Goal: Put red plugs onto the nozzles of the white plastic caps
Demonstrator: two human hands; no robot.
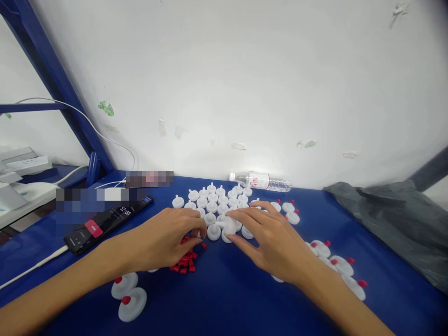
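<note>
My right hand pinches a white nozzle cap between thumb and fingers, tilted so its spout points left. My left hand is closed in a pinch over a pile of small red caps. One red cap shows at its thumb tip; whether the thumb holds it or it lies on the table I cannot tell. Several white nozzle caps stand spout up in a cluster between and beyond my hands.
White nozzle caps with red tips lie at the lower left and the right. A clear bottle lies along the wall. A phone with a cable is at left, a dark plastic bag at right, on the blue table.
</note>
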